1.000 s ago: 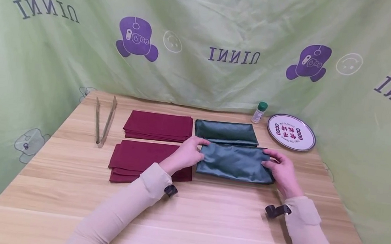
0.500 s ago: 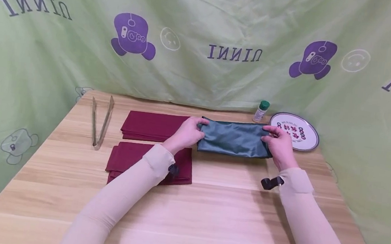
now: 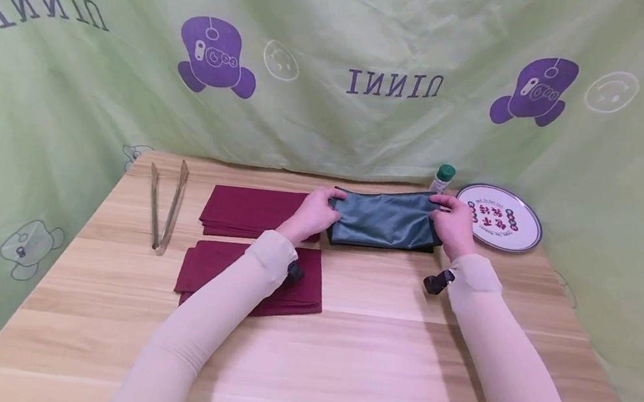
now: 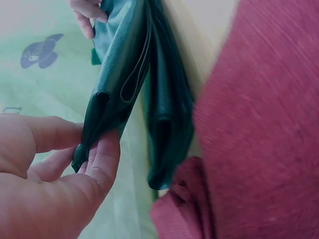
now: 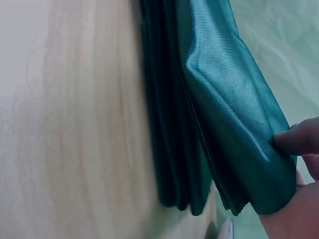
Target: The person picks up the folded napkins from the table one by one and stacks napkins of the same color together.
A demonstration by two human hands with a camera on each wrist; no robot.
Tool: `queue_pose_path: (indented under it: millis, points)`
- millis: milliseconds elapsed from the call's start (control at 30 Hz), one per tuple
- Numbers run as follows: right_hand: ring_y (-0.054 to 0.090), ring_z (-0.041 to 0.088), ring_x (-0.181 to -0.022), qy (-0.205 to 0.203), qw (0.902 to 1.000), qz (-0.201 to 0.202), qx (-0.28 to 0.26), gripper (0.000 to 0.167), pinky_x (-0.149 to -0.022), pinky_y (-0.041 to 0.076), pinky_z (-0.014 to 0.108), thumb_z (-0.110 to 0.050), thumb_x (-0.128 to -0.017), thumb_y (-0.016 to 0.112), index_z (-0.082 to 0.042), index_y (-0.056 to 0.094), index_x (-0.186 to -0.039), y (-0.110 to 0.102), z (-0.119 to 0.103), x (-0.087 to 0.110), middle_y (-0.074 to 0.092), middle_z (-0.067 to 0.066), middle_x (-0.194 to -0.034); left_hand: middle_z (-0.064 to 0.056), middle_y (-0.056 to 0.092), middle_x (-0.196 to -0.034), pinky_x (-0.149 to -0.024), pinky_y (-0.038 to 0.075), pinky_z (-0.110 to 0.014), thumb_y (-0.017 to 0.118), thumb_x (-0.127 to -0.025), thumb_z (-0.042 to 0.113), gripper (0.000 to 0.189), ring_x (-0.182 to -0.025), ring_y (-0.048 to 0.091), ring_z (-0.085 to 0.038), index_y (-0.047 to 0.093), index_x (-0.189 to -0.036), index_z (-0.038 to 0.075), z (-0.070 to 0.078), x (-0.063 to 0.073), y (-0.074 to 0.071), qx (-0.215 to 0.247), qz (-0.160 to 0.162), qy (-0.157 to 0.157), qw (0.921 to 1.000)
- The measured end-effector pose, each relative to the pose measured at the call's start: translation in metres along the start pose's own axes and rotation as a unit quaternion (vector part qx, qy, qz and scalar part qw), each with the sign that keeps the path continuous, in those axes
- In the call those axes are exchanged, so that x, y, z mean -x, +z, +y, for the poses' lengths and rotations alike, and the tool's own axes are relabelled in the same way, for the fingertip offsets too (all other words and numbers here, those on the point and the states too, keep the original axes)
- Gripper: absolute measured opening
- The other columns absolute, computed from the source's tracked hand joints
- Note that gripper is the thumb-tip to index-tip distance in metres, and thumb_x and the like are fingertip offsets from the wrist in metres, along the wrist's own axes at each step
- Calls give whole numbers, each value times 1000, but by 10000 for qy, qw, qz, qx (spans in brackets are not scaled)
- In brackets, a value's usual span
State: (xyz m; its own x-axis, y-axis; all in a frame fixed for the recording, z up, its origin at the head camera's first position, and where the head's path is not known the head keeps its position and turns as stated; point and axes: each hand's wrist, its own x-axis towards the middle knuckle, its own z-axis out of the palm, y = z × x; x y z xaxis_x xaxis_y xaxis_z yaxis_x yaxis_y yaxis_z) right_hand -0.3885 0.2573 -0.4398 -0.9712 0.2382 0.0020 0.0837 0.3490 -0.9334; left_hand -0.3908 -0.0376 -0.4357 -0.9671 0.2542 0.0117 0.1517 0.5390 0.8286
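A folded dark green satin cloth (image 3: 387, 220) is stretched level between both hands. My left hand (image 3: 314, 215) pinches its left end, the thumb and fingers curled over the edge in the left wrist view. At the other end my right hand (image 3: 453, 225) grips the cloth between thumb and fingers. A second folded green cloth (image 5: 167, 149) lies on the table right below, mostly covered by the held one in the head view. To the left sit a folded burgundy cloth (image 3: 253, 210) at the back and another burgundy cloth (image 3: 232, 267), looser at its edges, in front.
Metal tongs (image 3: 164, 214) lie spread at the far left of the wooden table (image 3: 351, 368). A green-capped shaker bottle (image 3: 444, 178) stands behind the right hand, partly hidden. Beside it is a white printed plate (image 3: 511, 222). A green curtain (image 3: 306, 127) hangs along the back.
Both hands have lifted the green cloth from in front of the other green cloth and carried it back over it. It now overlaps that cloth and part of the bottle.
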Motion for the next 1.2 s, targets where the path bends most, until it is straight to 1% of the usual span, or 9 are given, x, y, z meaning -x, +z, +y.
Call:
queue_pose_path:
  millis: [267,367,433,600,833,933,1033,1100,1200]
  points:
    - [52,22,-113,-24,9997,-201,165,46,-84,43,24,6,-86,53,1,58,-131,4,-1,4,52,15,-132,-10,61,-98,-62,42,-27,67,-82,0,49,-63,48,-16,61,-130,7,-16,6,-13,-46,1,50,10000]
    - [52,22,-112,-85,9992,-223,325,45,-85,43,24,3,-88,52,1,57,-133,1,-1,6,52,16,-131,-14,62,-92,-68,46,-29,68,-82,1,50,-71,56,-18,60,-130,6,-21,13,-24,-90,31,84,9999]
    - [52,22,-107,-119,9989,-219,401,43,-83,42,24,2,-90,51,1,57,-132,-3,-1,9,53,17,-130,-15,65,-99,-73,49,-30,68,-83,1,50,-78,62,-19,59,-132,5,-24,20,-34,-90,1,77,9999]
    - [50,19,-102,-159,9980,-278,554,39,-80,42,26,-5,-94,48,1,57,-132,-7,-8,21,53,18,-126,-18,63,-122,-79,53,-37,68,-86,5,48,-95,67,-24,58,-133,4,-30,45,-64,-57,-77,33,9999]
    - [51,20,-96,-748,9931,-554,713,29,-80,43,29,-7,-95,54,4,60,-122,15,-21,54,58,17,-114,-16,69,-108,-72,54,-40,69,-90,11,38,-93,68,-24,61,-127,9,-45,96,-115,-292,57,78,9995]
    - [54,22,-95,-1055,9840,-1110,907,26,-81,46,33,-9,-95,57,2,63,-118,32,-25,72,61,14,-111,-12,71,-102,-72,54,-38,69,-91,14,35,-91,68,-24,62,-125,8,-60,120,-136,-544,154,11,9984]
    - [58,24,-95,-1305,9671,-1820,1209,24,-81,48,39,-12,-95,59,-2,65,-116,51,-28,90,64,11,-110,-13,70,-103,-73,53,-37,68,-92,16,34,-92,67,-25,62,-124,5,-78,143,-153,-742,245,-186,9968]
    - [60,26,-96,-1495,9522,-2243,1437,23,-82,49,43,-13,-95,60,-4,66,-115,65,-28,100,66,10,-110,-14,69,-106,-73,53,-35,67,-93,18,33,-92,67,-25,62,-122,4,-93,156,-159,-772,287,-356,9960]
    - [60,28,-103,-1878,9218,-2773,1952,26,-89,48,46,-16,-95,60,-5,66,-117,84,-25,112,65,10,-115,-17,68,-108,-72,53,-32,67,-93,18,33,-92,66,-25,62,-120,1,-112,174,-164,-717,364,-559,9952]
